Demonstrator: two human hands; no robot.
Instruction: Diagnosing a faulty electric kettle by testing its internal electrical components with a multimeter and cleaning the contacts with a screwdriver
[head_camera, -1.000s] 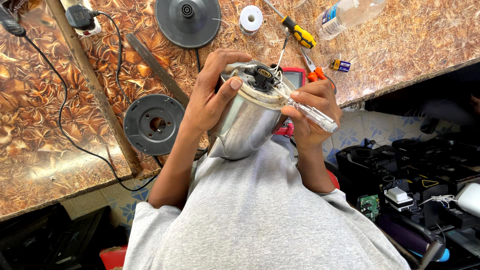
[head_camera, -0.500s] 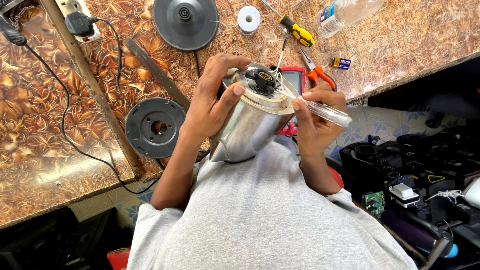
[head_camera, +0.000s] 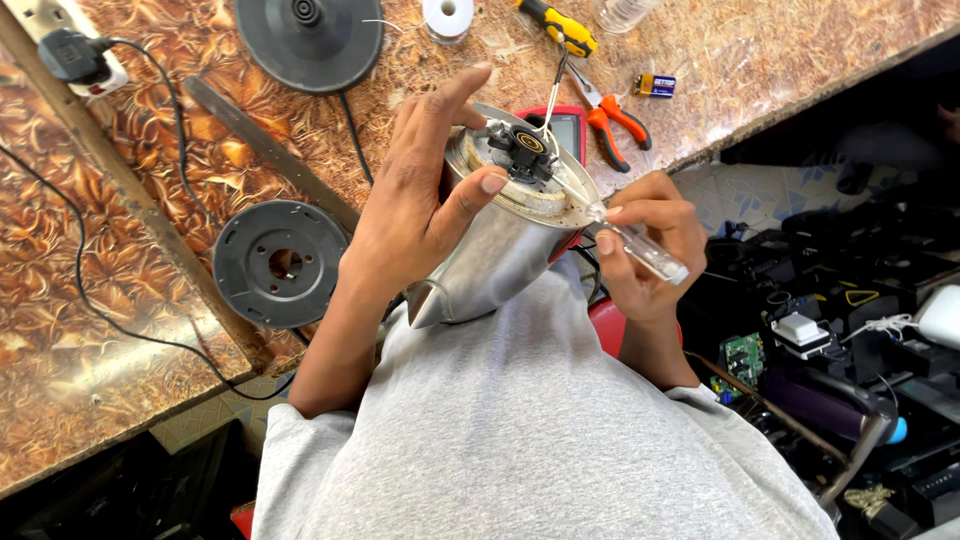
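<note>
I am holding the steel kettle body upside down over my lap, just in front of the counter. Its long axis is tilting: the base is pointing up and away from me toward the counter, and the mouth end is pointing down toward my grey shirt. The wall is looking like polished metal, and the upturned base is showing a pale ring with a black round connector in the middle.

My left hand is wrapping the kettle's left side, grip closed on it, thumb lying across the base rim and forefinger stretching up past it. My right hand is to the right of the kettle, its grip pinching a clear-handled screwdriver; the shaft is running up and left so the tip is meeting the base rim near the connector.

Compared with half a second ago, the screwdriver is now lying steeper, and its tip is sitting at the base rather than off to the side.

Behind the kettle, on the counter, orange-handled pliers and a yellow-handled screwdriver are lying; a dark round base plate is sitting to the kettle's left.
</note>
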